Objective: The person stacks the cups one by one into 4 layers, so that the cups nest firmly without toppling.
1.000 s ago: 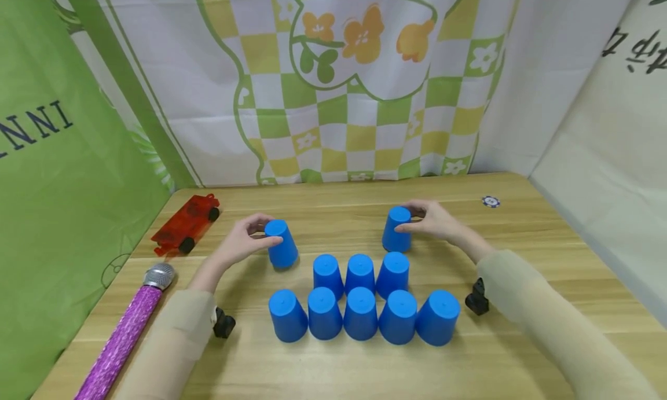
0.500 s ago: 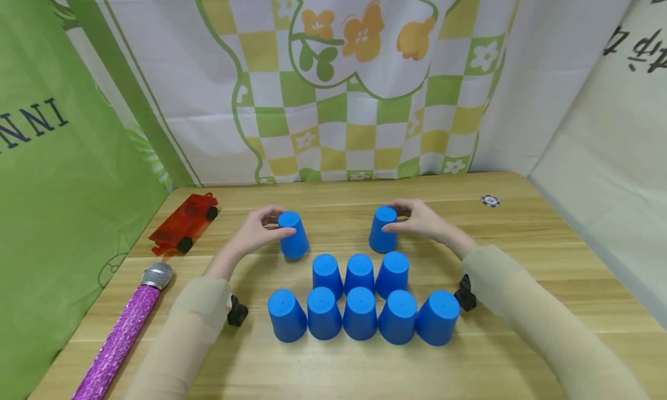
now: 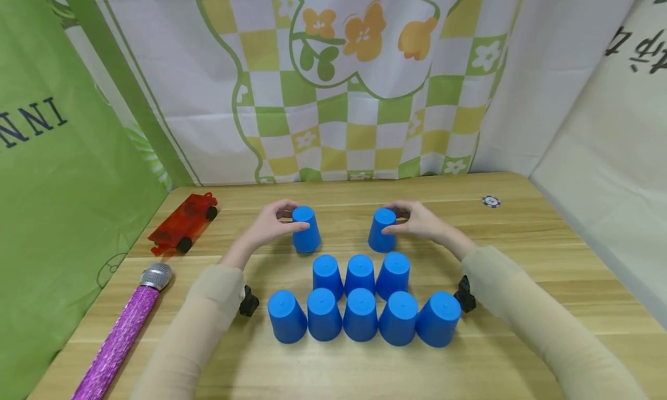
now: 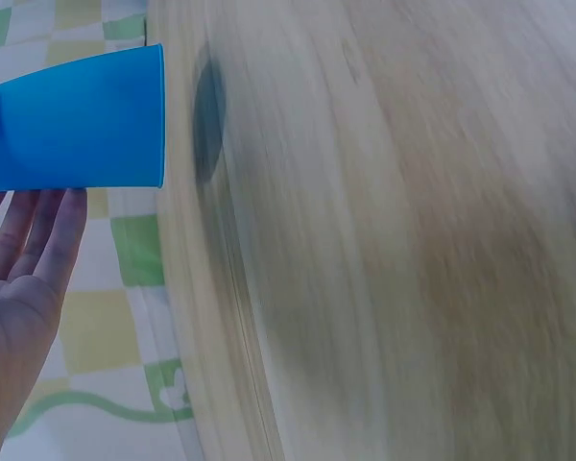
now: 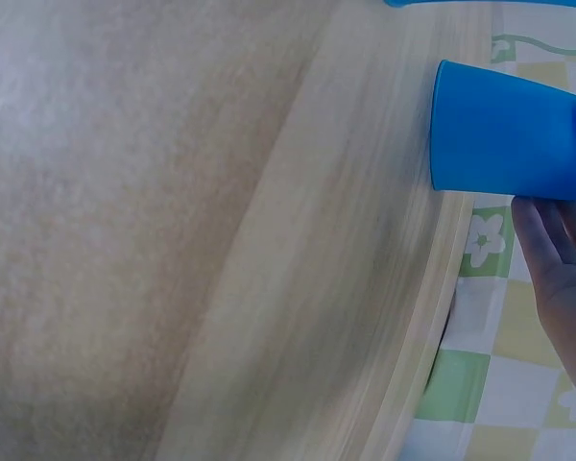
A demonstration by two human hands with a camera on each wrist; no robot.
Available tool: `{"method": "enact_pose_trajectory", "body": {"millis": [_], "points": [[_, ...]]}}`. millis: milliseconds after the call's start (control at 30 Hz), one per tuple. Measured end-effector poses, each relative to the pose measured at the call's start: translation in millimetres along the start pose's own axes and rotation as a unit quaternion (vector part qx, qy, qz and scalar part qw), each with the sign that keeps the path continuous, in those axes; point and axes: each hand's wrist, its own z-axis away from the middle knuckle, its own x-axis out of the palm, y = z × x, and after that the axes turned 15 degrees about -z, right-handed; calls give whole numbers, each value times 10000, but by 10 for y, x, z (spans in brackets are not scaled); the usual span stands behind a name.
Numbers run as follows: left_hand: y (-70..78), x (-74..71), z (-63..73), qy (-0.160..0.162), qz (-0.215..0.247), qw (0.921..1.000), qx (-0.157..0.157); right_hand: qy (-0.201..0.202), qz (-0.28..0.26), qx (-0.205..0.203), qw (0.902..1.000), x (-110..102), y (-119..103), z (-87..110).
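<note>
Thumb and fingers of the left hand (image 3: 270, 223) curve round the left cup (image 3: 306, 232), parted just as wide as its body, and the right hand (image 3: 422, 221) grips the right cup (image 3: 381, 233) the same way. Both blue cups are mouth-down, long axes near upright, each held from its outer side. With twelve toward the patterned curtain (image 3: 359, 131), the right cup lies at three o'clock from the left cup, a strip of counter (image 3: 344, 217) showing between them. In the left wrist view a shadow lies apart from the left cup's rim, so that cup appears lifted; whether the right cup touches down cannot be told. What matters most, by judgement, is the bearing on the row of three cups (image 3: 360, 272): from its centre the right cup sits near one o'clock, the left cup near ten and farther out, making the right hand the nearer. The row of five cups (image 3: 361, 316) lies at six o'clock from the three, the microphone (image 3: 122, 333) toward eight, the red toy car (image 3: 183, 223) toward ten.
</note>
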Motion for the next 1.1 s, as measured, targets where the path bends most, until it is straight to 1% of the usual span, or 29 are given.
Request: {"method": "enact_pose_trajectory", "body": {"millis": [133,233,267,400,467,500,533,633,733,900,1100], "points": [[55,51,-64,-69,-95,9999,100,-17,-27,39,10000,19,-5,-3],[89,81,-134,-121,-167,9994,279,-12,-28,59,10000,29,-9,-12],[144,78,-140,-148,-168,9993,310,-18,-22,55,10000,32,-11,-14],[188,143,-233,-222,-209,9982,525,-103,-139,-3,9998,46,2,-22],[207,181,-267,-208,-199,9978,600,-181,-211,-55,9996,49,8,-20],[173,213,-303,-182,-203,9976,637,-206,-225,-80,9995,50,10,-19],[186,229,-314,-167,-175,9974,682,-228,-211,-103,9995,50,5,-15],[221,277,-352,-168,-136,9973,698,-226,-112,-132,9996,42,-2,-12],[265,329,-384,-281,-107,9969,727,-185,-36,-102,9998,36,-1,-17],[330,416,-444,-489,-185,9955,796,-196,-65,-87,9997,38,-2,-30],[379,472,-483,-627,-132,9948,792,-225,-61,-87,9997,56,-36,-52]]}}
